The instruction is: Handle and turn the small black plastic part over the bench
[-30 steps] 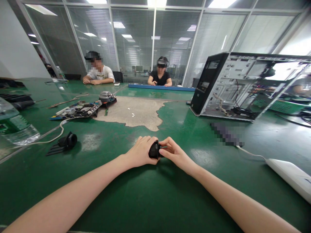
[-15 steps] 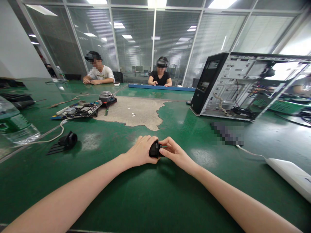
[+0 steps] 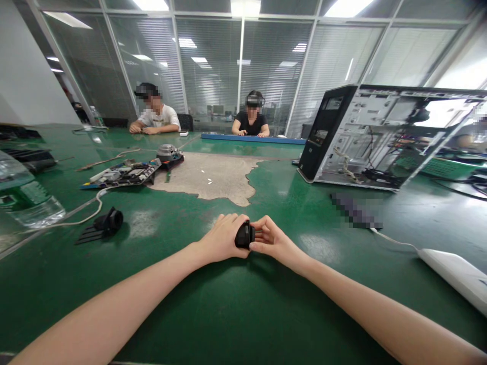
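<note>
A small black plastic part [image 3: 244, 234] is held between my two hands in the middle of the view; its exact kind I cannot make out. My left hand [image 3: 224, 234] wraps round it from the left, fingers over the far side and thumb along the near side. From the right, my right hand [image 3: 272, 238] pinches its end with thumb and fingertips. Both hands are just above the green tabletop [image 3: 213, 309]. Off to the left lies another black plastic piece [image 3: 108, 221] with a round opening and flat prongs.
An opened computer case [image 3: 323, 137] stands at right. Nearby are a blurred-out dark device [image 3: 353, 210] and a white power bank [image 3: 452, 276], joined by a cable. A circuit board [image 3: 122, 174], a cooling fan [image 3: 169, 152] and a water bottle [image 3: 30, 197] are at left. Two people sit opposite.
My right thumb has slid slightly down and toward me on the end of the black part, and more of that end shows. My left hand keeps its grip.
</note>
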`<state>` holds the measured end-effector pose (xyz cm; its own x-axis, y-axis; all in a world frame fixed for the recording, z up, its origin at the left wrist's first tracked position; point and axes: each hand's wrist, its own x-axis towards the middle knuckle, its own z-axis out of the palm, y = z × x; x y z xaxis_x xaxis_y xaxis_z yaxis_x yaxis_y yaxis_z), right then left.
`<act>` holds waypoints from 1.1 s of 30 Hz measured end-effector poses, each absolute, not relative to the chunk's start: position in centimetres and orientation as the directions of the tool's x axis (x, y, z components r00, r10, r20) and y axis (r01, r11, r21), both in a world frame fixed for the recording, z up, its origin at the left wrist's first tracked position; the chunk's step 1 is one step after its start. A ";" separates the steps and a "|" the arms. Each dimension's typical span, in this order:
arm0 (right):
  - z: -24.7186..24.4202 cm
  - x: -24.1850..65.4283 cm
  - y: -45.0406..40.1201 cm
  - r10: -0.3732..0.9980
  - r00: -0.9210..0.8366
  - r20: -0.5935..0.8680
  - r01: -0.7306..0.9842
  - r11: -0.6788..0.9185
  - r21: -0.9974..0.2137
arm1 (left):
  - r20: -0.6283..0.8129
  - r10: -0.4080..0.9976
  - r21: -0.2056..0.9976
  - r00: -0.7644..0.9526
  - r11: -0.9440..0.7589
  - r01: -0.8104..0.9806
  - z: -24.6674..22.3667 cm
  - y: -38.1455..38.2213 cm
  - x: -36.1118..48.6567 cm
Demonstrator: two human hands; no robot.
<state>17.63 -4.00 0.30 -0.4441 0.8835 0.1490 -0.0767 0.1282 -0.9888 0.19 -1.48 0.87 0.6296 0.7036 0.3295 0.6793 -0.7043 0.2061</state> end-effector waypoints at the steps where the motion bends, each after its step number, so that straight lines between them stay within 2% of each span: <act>1: 0.4 17.6 -4.0 0.887 -0.439 0.146 -0.075 0.126 -0.989 | 0.333 0.702 0.205 0.630 -0.706 0.678 0.8 -1.5 0.2; 11: 0.0 17.6 -4.1 0.903 -0.385 0.189 -0.025 0.195 -0.981 | 0.355 0.693 0.214 0.627 -0.714 0.667 1.0 -1.5 0.3; 15: -0.2 17.8 -3.9 0.901 -0.406 0.154 -0.006 0.166 -0.986 | 0.346 0.697 0.223 0.628 -0.711 0.667 0.9 -1.6 0.3; 20: -0.2 18.0 -3.9 0.862 -0.471 0.187 -0.084 0.167 -0.982 | 0.331 0.705 0.226 0.627 -0.704 0.673 0.8 -1.5 0.2; 27: 0.0 17.7 -3.9 0.898 -0.402 0.181 -0.030 0.185 -0.982 | 0.343 0.709 0.236 0.616 -0.700 0.674 0.9 -1.5 0.3; 33: 0.3 17.9 -4.0 0.888 -0.430 0.161 -0.008 0.175 -0.985 | 0.335 0.707 0.231 0.623 -0.703 0.673 1.0 -1.5 0.3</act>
<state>17.90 -4.00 0.32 -0.4300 0.8884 0.1610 -0.0079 0.1746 -0.9846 0.31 -1.46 1.02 0.6234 0.7068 0.3345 0.6730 -0.7028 0.2307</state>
